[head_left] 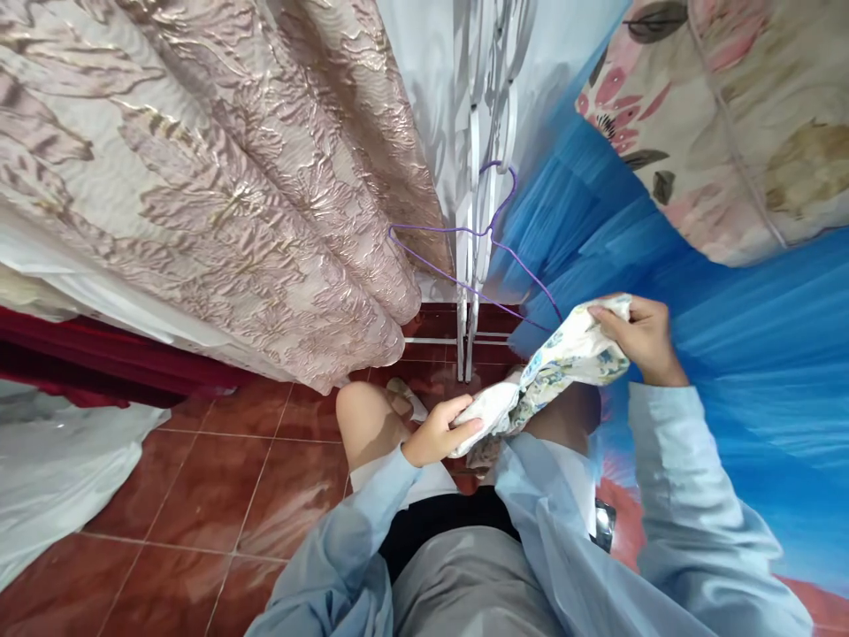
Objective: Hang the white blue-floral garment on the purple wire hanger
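Between my two hands stretches a white floral cloth (563, 354) with blue and yellow-green print, bunched and twisted in its middle. My left hand (441, 431) pinches its lower left end above my lap. At the upper right end, my right hand (643, 338) is closed on the cloth, thumb on top. The cloth's exact kind cannot be made out. Just beyond it hangs a purple wire hanger (491, 232), hooked on a white metal rack (472, 265); its right corner comes close to the cloth.
A pink-gold embossed fabric (265, 195) hangs on the left, with dark red cloth (99, 354) and a whitish fabric (59, 478) past it. Blue tulle (743, 354) and a floral fabric (722, 133) hang on the right. Red tiles (199, 495) cover the floor.
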Motion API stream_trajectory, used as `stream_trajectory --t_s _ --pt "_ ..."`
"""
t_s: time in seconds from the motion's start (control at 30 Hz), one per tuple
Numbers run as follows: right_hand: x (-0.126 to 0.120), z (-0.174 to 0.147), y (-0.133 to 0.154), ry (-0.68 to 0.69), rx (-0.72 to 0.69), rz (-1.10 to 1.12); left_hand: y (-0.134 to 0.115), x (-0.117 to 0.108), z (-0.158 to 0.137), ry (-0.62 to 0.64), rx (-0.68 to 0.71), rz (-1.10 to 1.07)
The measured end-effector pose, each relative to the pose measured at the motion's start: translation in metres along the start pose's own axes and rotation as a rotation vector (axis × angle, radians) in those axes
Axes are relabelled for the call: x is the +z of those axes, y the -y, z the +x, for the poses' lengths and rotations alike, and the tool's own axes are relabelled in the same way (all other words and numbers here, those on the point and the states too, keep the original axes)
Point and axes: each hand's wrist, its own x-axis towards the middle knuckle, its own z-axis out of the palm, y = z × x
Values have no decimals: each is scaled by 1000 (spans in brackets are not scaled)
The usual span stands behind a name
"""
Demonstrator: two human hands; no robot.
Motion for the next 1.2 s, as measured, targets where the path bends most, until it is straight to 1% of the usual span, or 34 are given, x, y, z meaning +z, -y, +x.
stream_trajectory --t_s 0.03,0.07,0.13,0.23,0.3,0.37,0.43,0.5,0.57,0.6,0.63,0.73,0.8,0.83,0.87,0.93,0.97,1.03,1.13,1.2 --pt "8 12 -4 -19 -42 3 -6 -2 0 3 -4 1" --pt "18 24 -5 -5 -84 8 -12 -3 1 4 -6 -2" --pt "43 47 -4 71 -134 40 -22 -8 1 -14 -7 -9" --pt "78 67 4 122 -131 139 -31 -24 0 -77 -13 1" --pt "91 72 8 133 -103 208 -32 -44 -2 -93 -19 83" --pt "92 71 9 155 -53 259 -28 -71 -2 -73 -28 250" --pt "86 70 8 166 8 290 -20 -101 5 -31 -41 418" --pt "77 70 9 183 59 315 -9 -132 20 11 -58 496" --pt "70 71 10 213 102 340 1 -158 44 12 -105 552" --pt "67 73 12 227 123 351 3 -170 59 -25 -130 588" --pt "66 74 14 238 142 358 5 -180 74 -93 -146 622" --pt "66 77 20 270 188 368 -2 -208 124 -343 -130 691" --pt "67 77 23 291 203 384 -14 -224 156 -481 -77 719" --pt "67 77 25 300 203 391 -21 -232 170 -552 -26 729" --pt "67 76 26 304 200 395 -29 -238 184 -628 57 733" --pt "67 74 28 301 185 384 -47 -247 206 -727 248 711" --pt "66 74 29 295 177 373 -55 -248 215 -741 336 692" --pt "65 73 27 277 155 338 -70 -244 224 -696 449 663" --pt "66 77 18 232 85 221 -82 -225 221 -556 502 678" --pt "67 83 8 155 28 110 -81 -213 210 -472 474 711"
